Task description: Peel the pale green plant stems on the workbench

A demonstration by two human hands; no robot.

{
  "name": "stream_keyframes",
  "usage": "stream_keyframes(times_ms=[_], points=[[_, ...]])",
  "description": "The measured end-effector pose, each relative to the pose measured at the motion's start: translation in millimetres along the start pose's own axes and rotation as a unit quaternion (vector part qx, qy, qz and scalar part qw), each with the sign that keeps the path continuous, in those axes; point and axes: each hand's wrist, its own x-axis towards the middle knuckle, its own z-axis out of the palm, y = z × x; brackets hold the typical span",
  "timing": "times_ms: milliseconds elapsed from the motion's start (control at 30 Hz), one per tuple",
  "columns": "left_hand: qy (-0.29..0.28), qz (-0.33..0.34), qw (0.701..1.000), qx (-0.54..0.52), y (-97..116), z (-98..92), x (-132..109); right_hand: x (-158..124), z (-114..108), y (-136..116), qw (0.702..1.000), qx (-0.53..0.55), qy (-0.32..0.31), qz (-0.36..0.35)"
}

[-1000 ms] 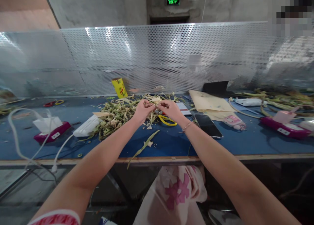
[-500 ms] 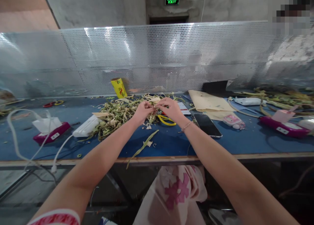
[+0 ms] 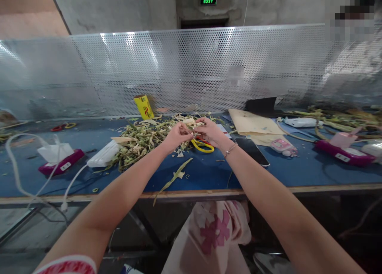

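Over the right edge of a heap of dried, greenish plant pieces (image 3: 140, 140), my left hand (image 3: 179, 136) and my right hand (image 3: 209, 131) meet fingertip to fingertip. Both have their fingers pinched closed. Something small and pale shows between the fingertips, too small to name. Just under my right hand lie scissors with yellow handles (image 3: 203, 146), partly covered by it. A long, thin dried leaf strip (image 3: 173, 181) lies nearer to me and hangs over the table's front edge.
Left of the heap lie a white power strip (image 3: 103, 154) and a purple socket block (image 3: 61, 162). A phone (image 3: 252, 151), brown paper (image 3: 253, 122) and a pink case (image 3: 283, 146) lie to the right. Behind stand a yellow box (image 3: 143, 107) and a perforated metal screen (image 3: 191, 71).
My right hand has shifted slightly right and its fingers have turned. My left hand has moved a little right, its fingertips still close to the right ones. The view has shifted slightly.
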Motion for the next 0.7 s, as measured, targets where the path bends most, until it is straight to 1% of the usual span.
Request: stream_keyframes(times_ms=[67,133,200,300,400,533,633,700], points=[[0.011,0.000,1.000,-0.025,1.5,1.1,-0.6,0.2,0.7,1.4,1.000,0.020,-0.002,-0.006],[0.033,-0.008,0.998,-0.045,3.0,1.9,-0.8,1.9,2.5,4.2,1.000,0.011,0.005,-0.022],[0.065,-0.018,0.996,-0.063,4.1,2.1,-0.2,4.3,4.5,7.5,0.999,-0.019,0.006,-0.039],[0.104,-0.029,0.990,-0.088,4.6,1.4,1.5,6.8,6.4,11.0,0.995,-0.074,-0.025,-0.066],[0.120,-0.032,0.988,-0.097,4.5,0.6,3.2,7.1,6.0,11.7,0.991,-0.094,-0.043,-0.087],[0.134,-0.033,0.985,-0.105,4.1,-0.9,4.5,4.7,4.2,8.1,0.988,-0.111,-0.038,-0.096],[0.146,-0.027,0.984,-0.098,1.4,-3.3,5.7,1.7,4.7,3.4,0.974,-0.185,-0.021,-0.130],[0.147,-0.021,0.986,-0.076,-1.9,-4.8,6.7,-0.6,5.8,0.7,0.950,-0.265,0.005,-0.164]])
